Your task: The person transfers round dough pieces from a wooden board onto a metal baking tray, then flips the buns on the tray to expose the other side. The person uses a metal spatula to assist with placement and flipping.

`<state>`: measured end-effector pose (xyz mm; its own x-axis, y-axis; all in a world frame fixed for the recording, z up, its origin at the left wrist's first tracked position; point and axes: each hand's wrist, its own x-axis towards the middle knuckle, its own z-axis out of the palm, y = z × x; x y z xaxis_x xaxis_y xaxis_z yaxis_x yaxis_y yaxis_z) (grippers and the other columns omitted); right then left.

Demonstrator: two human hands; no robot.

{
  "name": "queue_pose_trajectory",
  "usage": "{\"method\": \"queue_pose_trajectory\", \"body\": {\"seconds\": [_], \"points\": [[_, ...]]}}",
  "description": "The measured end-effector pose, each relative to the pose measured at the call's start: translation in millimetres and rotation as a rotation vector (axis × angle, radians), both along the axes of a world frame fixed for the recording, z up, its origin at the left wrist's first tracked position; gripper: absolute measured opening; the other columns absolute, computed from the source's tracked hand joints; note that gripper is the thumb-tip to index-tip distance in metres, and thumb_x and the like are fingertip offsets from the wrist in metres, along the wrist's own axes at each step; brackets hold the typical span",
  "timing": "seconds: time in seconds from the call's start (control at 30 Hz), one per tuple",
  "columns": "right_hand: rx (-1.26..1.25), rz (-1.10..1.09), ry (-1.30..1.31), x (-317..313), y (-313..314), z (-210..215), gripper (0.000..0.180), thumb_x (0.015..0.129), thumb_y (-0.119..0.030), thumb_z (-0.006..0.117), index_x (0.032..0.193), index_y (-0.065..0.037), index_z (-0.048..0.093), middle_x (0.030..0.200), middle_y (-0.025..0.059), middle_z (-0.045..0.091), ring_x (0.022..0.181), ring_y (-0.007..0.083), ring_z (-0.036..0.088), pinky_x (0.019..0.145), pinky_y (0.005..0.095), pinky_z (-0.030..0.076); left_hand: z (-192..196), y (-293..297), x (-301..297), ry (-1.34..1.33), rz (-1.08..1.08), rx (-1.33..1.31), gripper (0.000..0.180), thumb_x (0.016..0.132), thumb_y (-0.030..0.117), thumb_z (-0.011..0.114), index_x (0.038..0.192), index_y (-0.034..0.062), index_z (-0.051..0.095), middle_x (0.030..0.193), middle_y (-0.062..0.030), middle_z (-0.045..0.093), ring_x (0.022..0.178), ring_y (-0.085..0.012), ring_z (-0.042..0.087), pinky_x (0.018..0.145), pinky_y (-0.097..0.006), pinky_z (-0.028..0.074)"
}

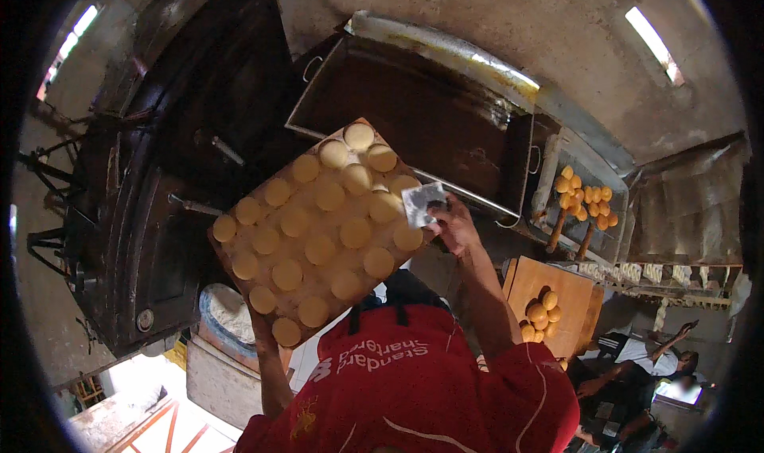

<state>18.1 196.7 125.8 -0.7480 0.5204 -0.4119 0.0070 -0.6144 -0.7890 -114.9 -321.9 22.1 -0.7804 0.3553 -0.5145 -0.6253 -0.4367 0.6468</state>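
Room: rough tan plaster wall (509, 7), deep dark rectangular metal tank (414, 111) far side
Middle: flat brown wooden board (343, 258) loaded with round pale dough discs (286, 276)
Right hand (454, 224): pinching a small flat white-and-grey piece (422, 205) by the board's right edge
Left hand (264, 332): mostly behind the board's near edge, honestly can't tell its grip
Off right: golden round buns (599, 209), more on a light brown wooden desk (521, 290)

We cannot see the left hand under the near corner of the board (314, 280), nor identify the pale scrap (424, 204).
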Motion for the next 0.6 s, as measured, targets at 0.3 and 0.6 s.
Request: {"method": "queue_pose_trajectory", "body": {"seconds": [0.3,0.6], "points": [[-0.103,-0.321,0.033,-58,138,-69,0.033,0.095,-0.012,0.060,0.126,-0.002,0.056,0.121,0.0107,0.063,0.108,0.0246,0.062,0.093,0.0411,0.050,48,4,-6,-0.049,0.012,-0.004,0.073,0.100,0.068,0.035,0.153,0.0176,0.035,0.152,-0.0079,0.043,0.137,-0.0285,0.045,0.113,-0.049,0.039],[0.809,0.300,-0.109,-265,204,-114,0.038,0.085,-0.014,0.076,0.118,0.000,0.067,0.097,0.0058,0.071,0.084,0.0147,0.065,0.073,0.0294,0.052,-36,-61,-17,-0.105,0.046,-0.377,0.072,0.100,0.067,0.036,0.154,0.0185,0.033,0.152,-0.0069,0.042,0.137,-0.0283,0.043,0.113,-0.051,0.039]]}}
